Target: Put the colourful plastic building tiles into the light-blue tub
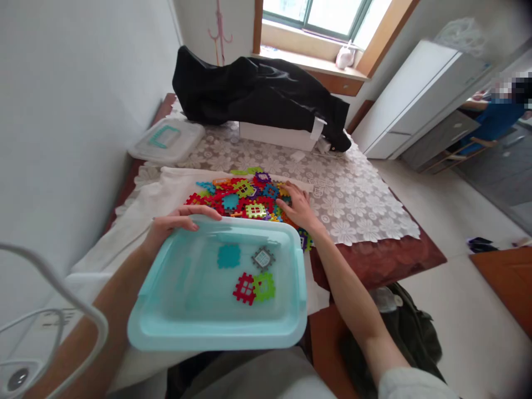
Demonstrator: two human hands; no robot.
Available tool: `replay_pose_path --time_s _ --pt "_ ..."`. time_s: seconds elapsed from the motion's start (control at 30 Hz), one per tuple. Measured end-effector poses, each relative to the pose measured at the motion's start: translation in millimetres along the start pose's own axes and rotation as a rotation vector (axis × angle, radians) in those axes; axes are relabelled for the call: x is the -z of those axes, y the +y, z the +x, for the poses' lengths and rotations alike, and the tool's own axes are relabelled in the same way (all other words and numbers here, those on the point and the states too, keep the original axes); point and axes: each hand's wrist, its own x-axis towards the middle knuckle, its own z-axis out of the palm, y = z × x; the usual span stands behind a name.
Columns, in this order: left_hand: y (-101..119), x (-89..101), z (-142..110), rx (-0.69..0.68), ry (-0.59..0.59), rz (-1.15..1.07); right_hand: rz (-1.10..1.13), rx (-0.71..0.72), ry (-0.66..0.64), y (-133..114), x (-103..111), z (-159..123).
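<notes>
A light blue plastic bin (174, 327) sits in front of me with several interlocking tiles inside, among them a red tile (244, 288) and a green tile (265, 286). My left hand (174, 224) grips the bin's far left rim, fingers curled over the edge. Behind the bin lies a pile of colourful plastic tiles (245, 195) on a white cloth (162, 191). My right hand (297, 206) rests on the pile's right side, fingers spread flat on the tiles.
A clear lid with a teal handle (166, 139) lies at the table's back left. A black garment (257, 94) drapes over a white box (276, 136) at the back. A white cabinet (415, 94) stands right; a dark bag (411, 327) is on the floor.
</notes>
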Motion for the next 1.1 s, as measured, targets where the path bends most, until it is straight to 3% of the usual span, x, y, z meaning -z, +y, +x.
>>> replay_pose_path --time_s 0.4,0.57,0.7,0.83,1.1 --pt "0 -1.7 0 -0.026 -0.048 -0.006 0.126 -0.052 0.179 16 6 19" --pt "0 -0.8 2 -0.043 -0.038 0.031 0.206 0.064 0.267 3 13 23" --pt "0 0.8 0 -0.034 0.023 0.077 0.189 0.136 0.206 -14 -4 17" --pt "2 -2.3 -3 -0.028 -0.002 0.065 0.104 0.115 0.16 -22 -19 10" --pt "1 -0.2 -2 -0.02 0.012 0.062 0.134 0.126 0.11 -15 -15 9"
